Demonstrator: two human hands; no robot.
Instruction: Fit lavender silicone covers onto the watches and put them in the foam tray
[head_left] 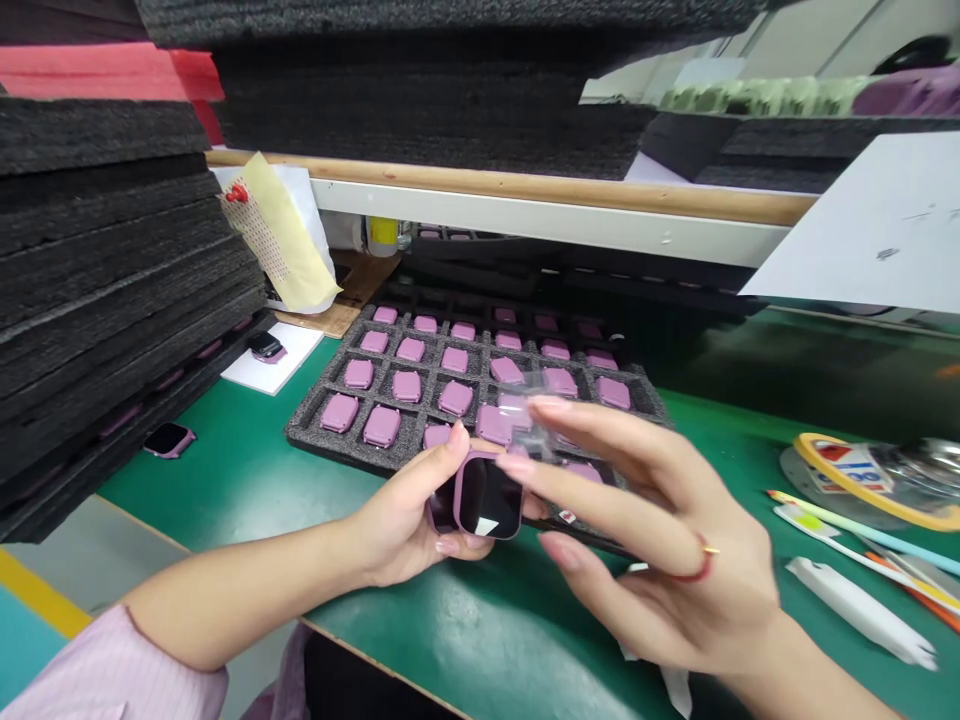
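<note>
My left hand (412,510) is closed around a purple-framed smartwatch case (499,495) with a glossy black screen facing me. A second dark watch screen (442,506) shows partly behind it in the same grip. My right hand (675,530) hovers over the screen with its fingers spread and slightly blurred, the index fingertip close to the upper edge. A blurred piece of clear film (531,415) shows at the right index and middle fingertips; whether it clings to them I cannot tell. Beyond both hands lies a black foam tray (330,395) with purple watch cases in its compartments.
Stacked foam trays (112,240) rise at the left, near a watch (169,440) and another on a white pad (289,365). A shelf edge (525,210) crosses above. At right are a tape roll (840,480), a toothbrush (840,535) and a white wrapped strip (862,610).
</note>
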